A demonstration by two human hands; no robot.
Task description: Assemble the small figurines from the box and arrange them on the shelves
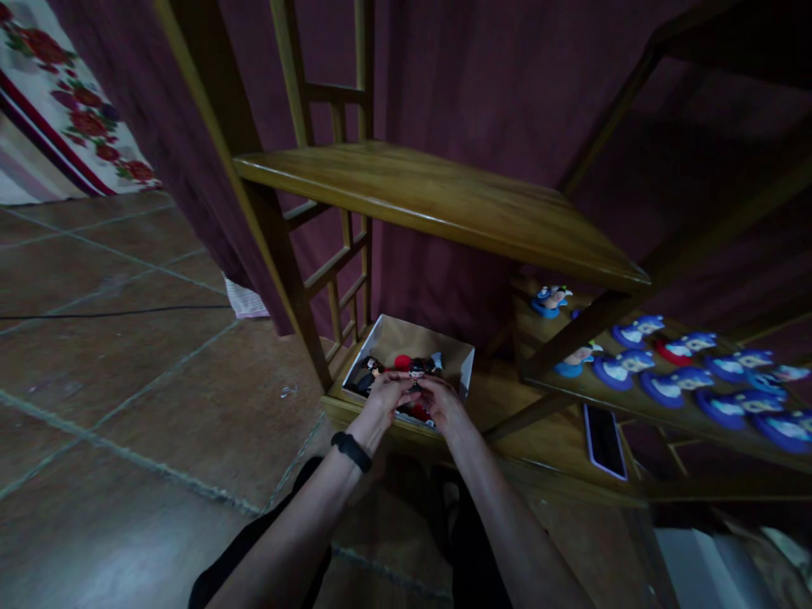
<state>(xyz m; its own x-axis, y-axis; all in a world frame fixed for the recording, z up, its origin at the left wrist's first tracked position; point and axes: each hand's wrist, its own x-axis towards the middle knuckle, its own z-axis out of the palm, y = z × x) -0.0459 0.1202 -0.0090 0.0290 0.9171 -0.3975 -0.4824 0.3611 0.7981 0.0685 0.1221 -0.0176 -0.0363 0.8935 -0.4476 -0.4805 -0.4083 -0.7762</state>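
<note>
Both hands meet over an open box [466,372] with white outer walls, standing on the low wooden shelf. A small black-haired figurine [417,369] with a dark body is pinched between my left hand [388,394] and my right hand [442,399]. The fingers of each are closed on its lower part, which they partly hide. Another dark figurine [371,365] lies in the box to the left, and a red piece [402,361] shows behind. More red and black pieces lie under my hands, too covered to make out. A black band circles my left wrist.
A wooden shelf board [431,190] juts out above the box. To the right, several blue-based figurines [678,385] stand on another shelf level. A phone [605,440] lies on the low shelf. Purple curtain [444,93] hangs behind; tiled floor [127,406] spreads left, crossed by a black cable [114,311].
</note>
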